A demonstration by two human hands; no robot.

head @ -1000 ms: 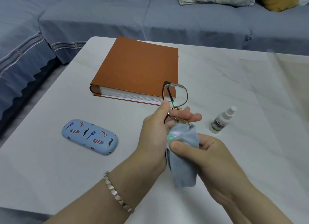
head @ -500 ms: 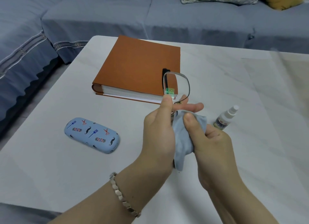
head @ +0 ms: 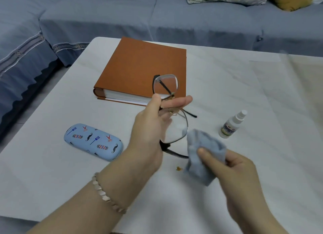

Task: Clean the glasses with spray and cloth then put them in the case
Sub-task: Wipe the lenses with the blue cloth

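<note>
A head-worn camera looks down at a pale white surface (head: pixel 227 80) with a blue-grey sofa (head: pixel 104 15) wrapping around its far and left sides. At the left of the surface lies a closed light blue glasses case (head: pixel 93 142), printed with moustaches, combs, scissors and barber poles. Behind it and a little to the right sits a thick book (head: pixel 145 68) with an orange-brown cover, lying flat, its white page edges facing the viewer.

In the middle, the left hand (head: pixel 150 127) reaches in from the lower left, a beaded bracelet (head: pixel 108 195) on its wrist. Its fingers (head: pixel 176 102) are closed on the bridge area of a pair of thin, dark-framed glasses (head: pixel 174 111), pinching them between thumb and forefinger above the surface. The glasses are held on end: one lens stands up in front of the book, the other hangs below the hand, and the dark arms stick out to the right. A tiny yellowish crumb (head: pixel 178 168) lies on the surface below them.

Just right of the lower lens, the right hand (head: pixel 239 174) grips a bunched blue-grey cloth (head: pixel 204 155), thumb pressed on top. The cloth's upper edge is beside the lower lens rim; whether it touches is unclear. Further right, a small white spray bottle (head: pixel 232 124) stands upright on the surface, apart from both hands.
</note>
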